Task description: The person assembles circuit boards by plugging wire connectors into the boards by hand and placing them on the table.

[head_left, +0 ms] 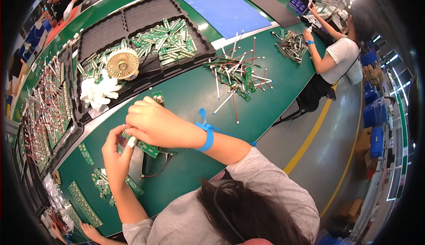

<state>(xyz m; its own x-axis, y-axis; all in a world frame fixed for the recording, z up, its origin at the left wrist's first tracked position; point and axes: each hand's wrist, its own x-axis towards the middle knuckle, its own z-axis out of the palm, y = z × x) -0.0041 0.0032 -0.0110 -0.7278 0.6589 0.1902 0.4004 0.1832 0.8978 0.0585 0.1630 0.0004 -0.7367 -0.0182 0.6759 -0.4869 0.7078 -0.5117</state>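
Here, green circuit boards (pixel 172 39) in a black tray (pixel 150 14)

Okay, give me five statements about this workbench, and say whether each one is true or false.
1. The left hand and right hand meet around a green circuit board. True.
2. The blue strap is on the left wrist. False: the blue strap is on the right wrist.
3. A white bundle lies next to a round tan fan. True.
4. The fan stands on the floor. False: it is up on the bench, at the black tray.
5. The hands are working over the blue mat. False: they are over the green tabletop; the blue mat lies farther away.
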